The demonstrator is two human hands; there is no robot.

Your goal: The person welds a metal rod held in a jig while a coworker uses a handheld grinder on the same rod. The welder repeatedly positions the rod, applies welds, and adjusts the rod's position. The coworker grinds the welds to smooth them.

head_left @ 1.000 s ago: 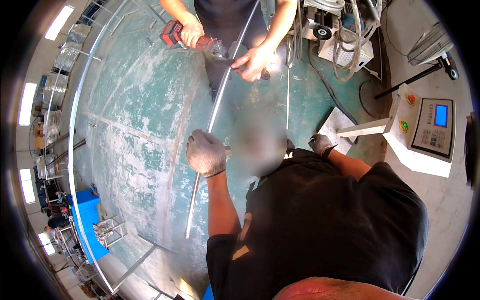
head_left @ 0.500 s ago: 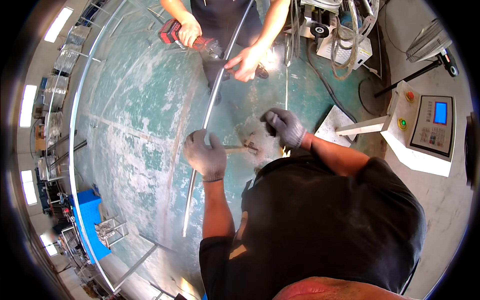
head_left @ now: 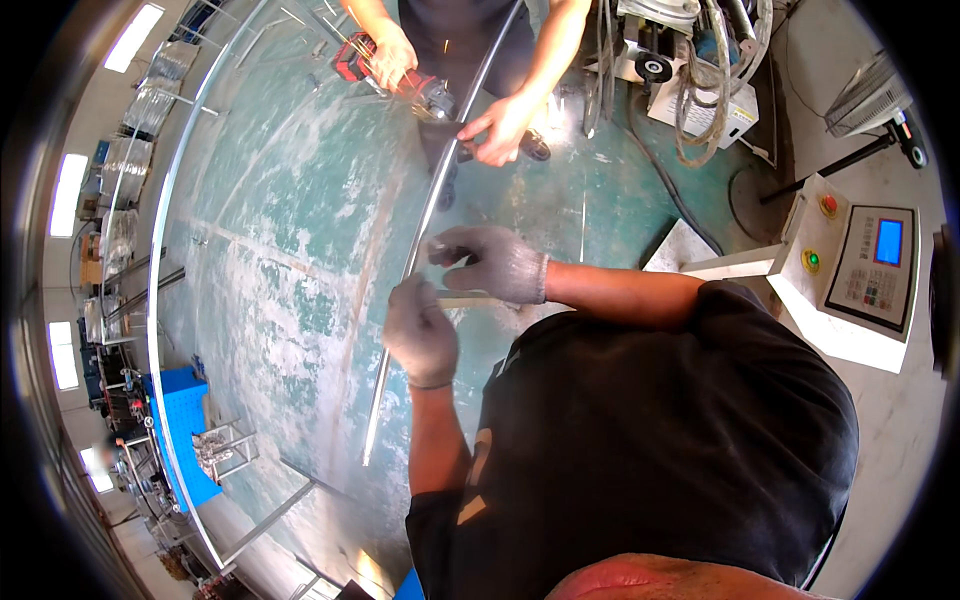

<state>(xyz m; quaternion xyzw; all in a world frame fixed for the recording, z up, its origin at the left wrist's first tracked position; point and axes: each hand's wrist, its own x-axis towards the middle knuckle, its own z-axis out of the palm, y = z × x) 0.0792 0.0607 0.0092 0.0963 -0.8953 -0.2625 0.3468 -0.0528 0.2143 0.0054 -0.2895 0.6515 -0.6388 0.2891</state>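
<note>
A long shiny metal tube [head_left: 432, 205] runs slantwise from the top of the view down to a free lower end. My left hand [head_left: 420, 335], in a grey glove, is closed around its lower part; the fingers are partly hidden. Also gloved, my right hand [head_left: 495, 265] reaches across to the tube just above my left, fingers half curled with a gap between them and the thumb. Whether it touches the tube is unclear. Across from me, a person's bare hand [head_left: 500, 128] steadies the tube, while the other holds a red and black angle grinder [head_left: 408, 88] close to it.
Sparks fly around the grinder. A short bar [head_left: 468, 299] lies below my hands. To the right stand a white control panel [head_left: 845, 270], a fan [head_left: 868, 100] and a machine with looped hoses [head_left: 705, 100]. A long metal frame [head_left: 155, 300] curves along the left, near a blue crate [head_left: 185, 430].
My right hand has moved left, from over the floor to beside the tube near my left hand. My left hand stays on the tube and has turned slightly, its thumb now drawn in.
</note>
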